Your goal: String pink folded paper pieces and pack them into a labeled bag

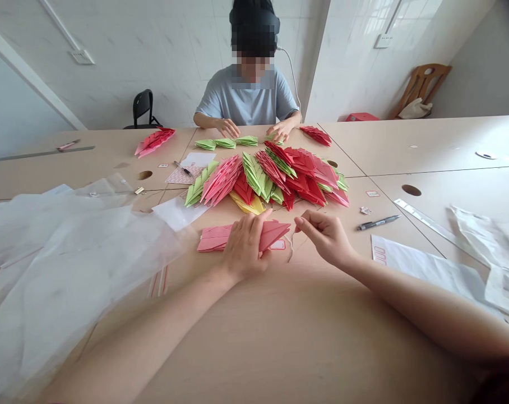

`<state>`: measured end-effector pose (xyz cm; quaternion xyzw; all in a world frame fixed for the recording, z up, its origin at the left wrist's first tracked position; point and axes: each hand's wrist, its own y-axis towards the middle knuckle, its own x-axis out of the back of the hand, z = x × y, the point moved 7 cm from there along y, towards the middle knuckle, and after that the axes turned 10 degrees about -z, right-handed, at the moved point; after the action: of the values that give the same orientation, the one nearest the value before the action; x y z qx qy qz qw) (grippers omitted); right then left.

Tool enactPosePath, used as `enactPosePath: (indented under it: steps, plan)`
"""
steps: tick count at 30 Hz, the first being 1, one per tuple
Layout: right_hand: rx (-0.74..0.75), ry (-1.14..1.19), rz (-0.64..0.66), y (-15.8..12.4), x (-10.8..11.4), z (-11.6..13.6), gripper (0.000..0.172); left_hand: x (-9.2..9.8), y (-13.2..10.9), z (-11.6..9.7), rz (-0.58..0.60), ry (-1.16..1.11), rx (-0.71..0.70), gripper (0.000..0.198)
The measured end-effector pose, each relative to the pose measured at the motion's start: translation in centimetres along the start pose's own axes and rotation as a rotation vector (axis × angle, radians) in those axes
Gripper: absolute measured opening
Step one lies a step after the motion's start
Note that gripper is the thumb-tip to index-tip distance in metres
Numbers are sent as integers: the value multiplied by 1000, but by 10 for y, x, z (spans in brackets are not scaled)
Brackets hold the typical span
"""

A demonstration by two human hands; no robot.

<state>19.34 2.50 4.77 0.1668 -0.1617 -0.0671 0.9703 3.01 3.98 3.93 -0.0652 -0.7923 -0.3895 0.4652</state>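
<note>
The left hand [246, 247] holds a stack of pink folded paper pieces [275, 233] at lower centre, its fingers [254, 224] curled down over the stack. Just beside it, the right hand [324, 238] has thumb and forefinger pinched together on a thin thread [291, 249] that hangs toward the counter [305, 336]. Above the hands lies one large heap of red, pink, green and yellow folded pieces [263, 182], too many to count. At top centre, a co-worker [248, 95] has two hands near a row of four green folded pieces [225, 143]. One red bunch [315, 134] lies at upper right of the heap, and a second bunch [153, 140] lies further out at upper left. Two pens lie apart, a black pen [183, 168] left of the heap and a grey pen [378, 222] right of it. Two metal rulers [44, 152] [422, 230] lie at far left and far right, and a clear plastic sheet [69, 269] covers the lower left.
</note>
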Motion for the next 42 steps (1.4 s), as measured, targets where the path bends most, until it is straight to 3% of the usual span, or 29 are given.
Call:
enactPosePath:
  steps: [5, 8, 11, 14, 19, 23, 25, 27, 31, 34, 42]
  plan:
    - [43, 48, -15, -6, -1, 5, 39, -3, -1, 4, 2, 20, 20, 78]
    - [-57, 26, 66, -10, -11, -1, 29, -4, -1, 3, -16, 47, -4, 80]
    - [-185, -24, 195, -13, -23, -10, 40, -4, -1, -5, 6, 106, -67, 78]
    - [-192, -19, 255, -11, -29, -13, 37, -1, -1, -14, 43, 113, -127, 77]
    - [-145, 113, 153, 0, -20, -12, 37, 13, 7, -4, 152, -13, -150, 95]
    - [-238, 256, 101, 3, -16, -19, 42, 14, 10, 24, 377, -16, -25, 82]
    - [-261, 331, 65, 3, -14, -21, 41, 14, 9, 32, 434, -26, 31, 83]
    - [-274, 387, 24, 4, -12, -22, 39, 14, 9, 35, 435, -28, 73, 80]
    - [-293, 507, -70, 7, -6, -24, 39, 15, 9, 40, 396, 2, 163, 45]
    - [-328, 623, -139, 11, -2, -30, 42, 16, 12, 46, 338, -7, 212, 30]
    - [-418, 760, -179, 12, -7, -42, 32, 17, 16, 54, 275, -52, 235, 45]
